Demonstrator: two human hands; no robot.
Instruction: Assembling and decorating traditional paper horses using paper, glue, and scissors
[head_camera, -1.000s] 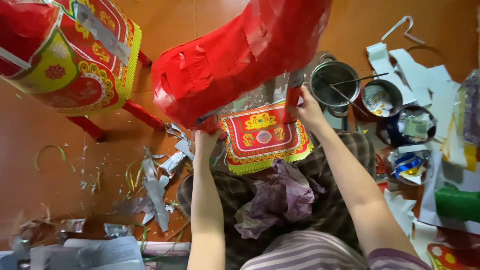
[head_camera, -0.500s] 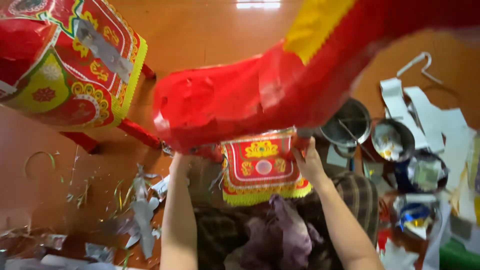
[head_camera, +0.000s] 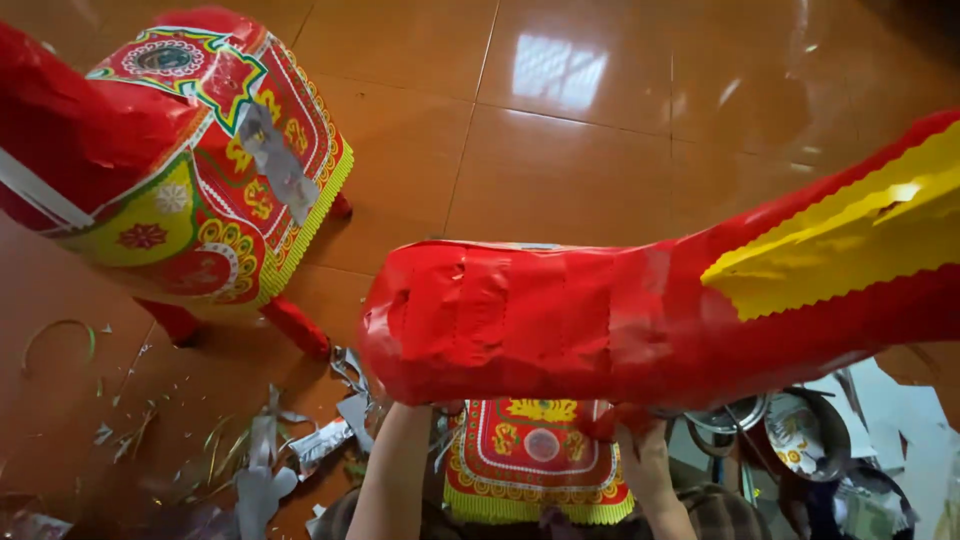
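Centre of the frame: a red paper-covered body (head_camera: 560, 320) with a yellow zigzag-edged band (head_camera: 840, 250) running to the right edge — held up from below by both hands. The left hand (head_camera: 425, 408) is mostly hidden under it; its finger state cannot be told. The right hand (head_camera: 640, 440) grips the underside, fingers curled. Below hangs a red-and-yellow fringed panel (head_camera: 540, 455). Upper left — a decorated paper figure (head_camera: 190, 170) on the tiled floor (head_camera: 560, 130).

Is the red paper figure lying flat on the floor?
No, both hands, left and right, hold the red figure up above the floor.
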